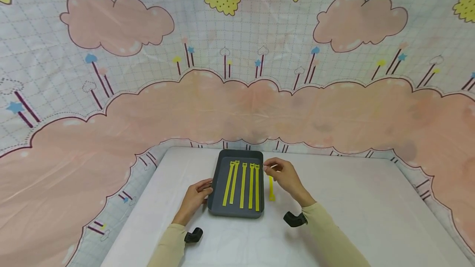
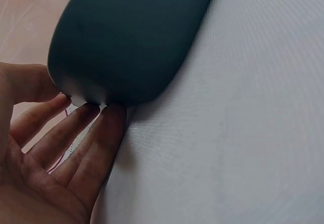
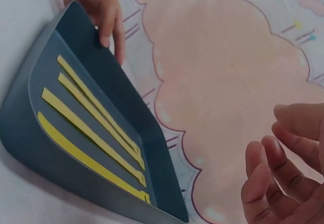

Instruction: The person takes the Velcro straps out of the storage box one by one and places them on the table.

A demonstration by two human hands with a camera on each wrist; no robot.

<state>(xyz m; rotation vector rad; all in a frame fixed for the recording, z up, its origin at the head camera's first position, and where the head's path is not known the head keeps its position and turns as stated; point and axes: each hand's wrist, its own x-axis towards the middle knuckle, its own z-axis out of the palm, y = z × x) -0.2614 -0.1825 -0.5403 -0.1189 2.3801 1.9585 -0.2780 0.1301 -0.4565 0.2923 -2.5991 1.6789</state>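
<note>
From the head, one view looks forward and down, farther back, over the surface (image 1: 352,213); the wrist views sit close — left facing the outside of the tray (image 1: 235,214), right looking across its inside — both sharing the left hand (image 1: 193,199).

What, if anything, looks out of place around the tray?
One yellow strip lies outside the dark tray, to its right, partly hidden by the right hand. It looks odd because five similar strips lie inside with their wide ends away from the person, while its wide end points toward them.
</note>
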